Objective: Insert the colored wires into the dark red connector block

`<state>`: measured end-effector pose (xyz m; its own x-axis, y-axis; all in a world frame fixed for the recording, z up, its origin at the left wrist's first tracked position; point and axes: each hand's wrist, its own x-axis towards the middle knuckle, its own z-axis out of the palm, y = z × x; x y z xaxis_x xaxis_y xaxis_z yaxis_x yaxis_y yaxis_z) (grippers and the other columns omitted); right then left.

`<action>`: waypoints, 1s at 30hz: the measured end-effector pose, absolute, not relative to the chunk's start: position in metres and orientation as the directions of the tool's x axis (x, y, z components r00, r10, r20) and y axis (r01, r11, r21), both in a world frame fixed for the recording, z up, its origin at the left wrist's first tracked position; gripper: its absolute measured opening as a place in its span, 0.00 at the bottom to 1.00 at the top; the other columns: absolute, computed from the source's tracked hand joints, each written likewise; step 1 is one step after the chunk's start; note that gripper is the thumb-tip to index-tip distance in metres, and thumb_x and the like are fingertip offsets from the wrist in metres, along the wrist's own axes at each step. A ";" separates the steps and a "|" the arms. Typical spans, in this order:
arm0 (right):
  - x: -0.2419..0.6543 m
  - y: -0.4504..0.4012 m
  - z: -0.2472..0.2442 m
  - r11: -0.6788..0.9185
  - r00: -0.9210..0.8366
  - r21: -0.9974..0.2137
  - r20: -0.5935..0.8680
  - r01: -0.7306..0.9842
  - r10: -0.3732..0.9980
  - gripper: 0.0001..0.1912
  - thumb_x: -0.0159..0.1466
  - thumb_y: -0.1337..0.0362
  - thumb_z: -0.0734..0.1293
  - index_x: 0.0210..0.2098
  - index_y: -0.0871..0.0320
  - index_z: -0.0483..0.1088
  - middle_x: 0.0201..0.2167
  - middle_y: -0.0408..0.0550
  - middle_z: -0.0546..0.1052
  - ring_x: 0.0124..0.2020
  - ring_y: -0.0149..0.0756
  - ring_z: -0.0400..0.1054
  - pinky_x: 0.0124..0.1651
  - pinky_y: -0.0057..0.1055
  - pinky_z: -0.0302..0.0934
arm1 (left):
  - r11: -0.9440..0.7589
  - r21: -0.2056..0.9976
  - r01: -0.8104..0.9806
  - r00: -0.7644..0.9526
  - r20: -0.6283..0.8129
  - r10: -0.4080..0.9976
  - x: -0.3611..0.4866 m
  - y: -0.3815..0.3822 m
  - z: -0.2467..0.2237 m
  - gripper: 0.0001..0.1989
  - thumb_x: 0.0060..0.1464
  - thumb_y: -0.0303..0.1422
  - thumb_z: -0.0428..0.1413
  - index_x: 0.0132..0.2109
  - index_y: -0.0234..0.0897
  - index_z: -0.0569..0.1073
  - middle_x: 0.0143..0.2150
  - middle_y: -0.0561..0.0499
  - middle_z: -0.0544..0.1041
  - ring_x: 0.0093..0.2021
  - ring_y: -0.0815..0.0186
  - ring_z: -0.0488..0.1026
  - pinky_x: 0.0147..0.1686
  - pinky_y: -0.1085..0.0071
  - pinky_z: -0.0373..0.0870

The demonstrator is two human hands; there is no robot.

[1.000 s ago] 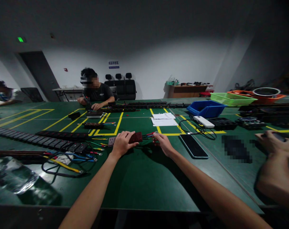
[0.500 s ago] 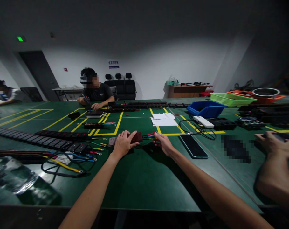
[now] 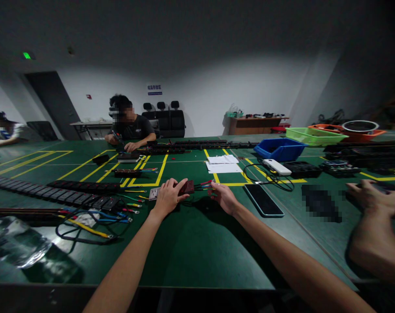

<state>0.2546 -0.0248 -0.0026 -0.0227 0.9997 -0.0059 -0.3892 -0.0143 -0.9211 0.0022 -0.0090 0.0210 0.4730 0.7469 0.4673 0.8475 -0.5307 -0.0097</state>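
Note:
A dark reddish-brown block [image 3: 190,187] lies near the table's middle, with a pale slotted end piece [image 3: 154,194] at its left. My left hand [image 3: 168,198] is closed over it, the thumb along the near side and the fingers on top. Several coloured wires [image 3: 202,186], red and blue among them, run out of the block's right end. At their tips, my right hand [image 3: 226,198] pinches the wire ends between thumb and fingers. The exact grip of the fingertips is too small to make out.
Right of my hand lie a phone [image 3: 263,201], a white power bank [image 3: 277,167] with a black cable and a blue bin [image 3: 280,150]. Black module strips [image 3: 54,193] with wires and a clear bottle [image 3: 18,243] are on the left. Co-workers sit across and at both sides.
The view has shifted very slightly. Both hands keep nearly the same place on the block and the wires.

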 end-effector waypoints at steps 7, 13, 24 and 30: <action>0.255 -0.023 -0.006 0.015 -0.008 -0.931 0.019 -0.364 1.000 0.19 0.52 0.49 0.76 0.33 0.58 0.75 0.29 0.46 0.76 0.27 0.31 0.68 0.24 0.25 0.56 | -0.526 -0.027 0.850 0.479 0.456 0.750 0.004 -0.008 0.021 0.35 0.61 0.59 0.45 0.68 0.48 0.62 0.46 0.46 0.67 0.43 0.57 0.65 0.43 0.63 0.63; 0.251 -0.022 -0.008 0.021 0.036 -0.923 0.007 -0.385 0.999 0.21 0.53 0.47 0.75 0.32 0.58 0.75 0.28 0.47 0.75 0.26 0.31 0.66 0.22 0.24 0.56 | -0.533 -0.039 0.845 0.485 0.475 0.734 0.005 -0.010 0.020 0.35 0.61 0.59 0.44 0.67 0.45 0.64 0.46 0.45 0.68 0.45 0.57 0.65 0.45 0.62 0.62; 0.254 -0.021 -0.006 -0.035 0.054 -0.885 -0.068 -0.464 0.996 0.17 0.57 0.49 0.72 0.33 0.57 0.72 0.26 0.45 0.75 0.24 0.31 0.66 0.20 0.24 0.56 | -0.518 -0.053 0.854 0.466 0.522 0.714 -0.002 -0.009 0.017 0.36 0.61 0.58 0.46 0.67 0.41 0.64 0.46 0.44 0.68 0.46 0.56 0.65 0.47 0.61 0.63; 0.253 -0.022 -0.005 -0.054 0.016 -0.890 -0.069 -0.453 0.998 0.17 0.59 0.49 0.71 0.35 0.58 0.75 0.28 0.46 0.74 0.25 0.29 0.66 0.20 0.22 0.55 | -0.528 -0.064 0.847 0.474 0.542 0.694 -0.003 -0.007 0.015 0.36 0.61 0.59 0.45 0.66 0.41 0.65 0.46 0.44 0.68 0.45 0.57 0.66 0.47 0.61 0.63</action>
<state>0.2534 -0.0219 -0.0054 0.0158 0.9975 -0.0688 -0.4530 -0.0542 -0.8899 -0.0027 -0.0074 0.0149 0.4738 0.6940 0.5422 0.8468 -0.5280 -0.0642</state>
